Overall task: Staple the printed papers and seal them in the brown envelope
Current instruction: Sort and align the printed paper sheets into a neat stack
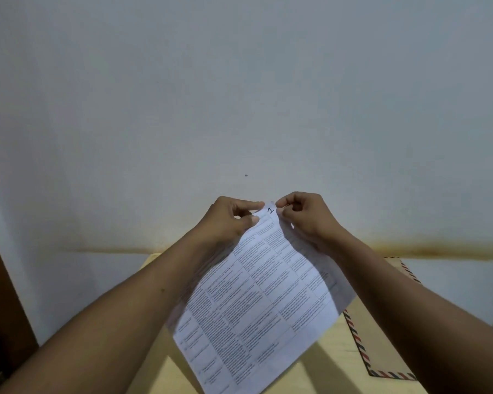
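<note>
Left hand (231, 220): I have thumb and forefinger pinched on the top corner of the printed papers (256, 302), other fingers curled in.
Right hand (302, 217): thumb and forefinger pinched on the same corner, just across from my left fingertips; a handwritten "1" sits between the two pinches.
Papers, location: hanging from my fingers down toward me, lifted off the table (325, 362).
Papers, handling: I judge them light, limp, easily creased; hold at the corner, both pinches close.
Sheet count: at least two edges show; exact number unclear.
Brown envelope (387, 331): one, flat on the table, below my right forearm.
Stapler: none visible.
</note>
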A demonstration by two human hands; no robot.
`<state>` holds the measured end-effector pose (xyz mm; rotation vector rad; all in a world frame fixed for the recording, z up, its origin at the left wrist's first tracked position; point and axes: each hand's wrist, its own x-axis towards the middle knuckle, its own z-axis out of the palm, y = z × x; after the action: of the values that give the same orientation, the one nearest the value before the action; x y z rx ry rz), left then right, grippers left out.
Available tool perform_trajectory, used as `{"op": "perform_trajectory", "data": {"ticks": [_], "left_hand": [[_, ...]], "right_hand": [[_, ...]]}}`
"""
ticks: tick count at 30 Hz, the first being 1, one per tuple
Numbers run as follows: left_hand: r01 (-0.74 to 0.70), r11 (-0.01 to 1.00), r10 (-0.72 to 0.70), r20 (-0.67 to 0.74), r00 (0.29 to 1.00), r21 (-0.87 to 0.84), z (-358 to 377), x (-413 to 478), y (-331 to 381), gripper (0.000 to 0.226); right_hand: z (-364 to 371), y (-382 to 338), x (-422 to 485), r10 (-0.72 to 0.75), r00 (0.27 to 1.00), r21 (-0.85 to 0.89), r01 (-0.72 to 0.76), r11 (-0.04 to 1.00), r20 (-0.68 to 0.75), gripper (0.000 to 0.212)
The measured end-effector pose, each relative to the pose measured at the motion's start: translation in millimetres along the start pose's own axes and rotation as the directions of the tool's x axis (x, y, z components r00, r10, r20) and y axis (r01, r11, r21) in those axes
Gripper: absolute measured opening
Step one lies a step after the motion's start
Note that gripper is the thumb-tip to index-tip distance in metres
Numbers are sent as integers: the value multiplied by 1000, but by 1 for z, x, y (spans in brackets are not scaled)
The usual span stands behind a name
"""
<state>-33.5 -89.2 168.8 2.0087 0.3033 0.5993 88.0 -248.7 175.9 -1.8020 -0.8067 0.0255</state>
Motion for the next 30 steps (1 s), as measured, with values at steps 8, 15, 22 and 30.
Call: {"op": "perform_trajectory", "data": {"ticks": [8,15,22,30], "left_hand": [[28,999,-27,64,998,-20,19,-24,-2,29],[125,985,-111,117,987,-119,42,-31,-10,29],[87,996,-84,150,985,-19,44,-20,-20,29],[99,994,-104,178,978,38,58,-6,-32,32]], "right_hand": [[-17,11,-40,131,987,114,-141,983,90,13],[-28,32,-63,128,985,58,-136,989,118,24],[-30,45,-60,133,986,122,-145,982,105,23],[-26,64,-61,211,975,233,-220,947,64,17]]}}
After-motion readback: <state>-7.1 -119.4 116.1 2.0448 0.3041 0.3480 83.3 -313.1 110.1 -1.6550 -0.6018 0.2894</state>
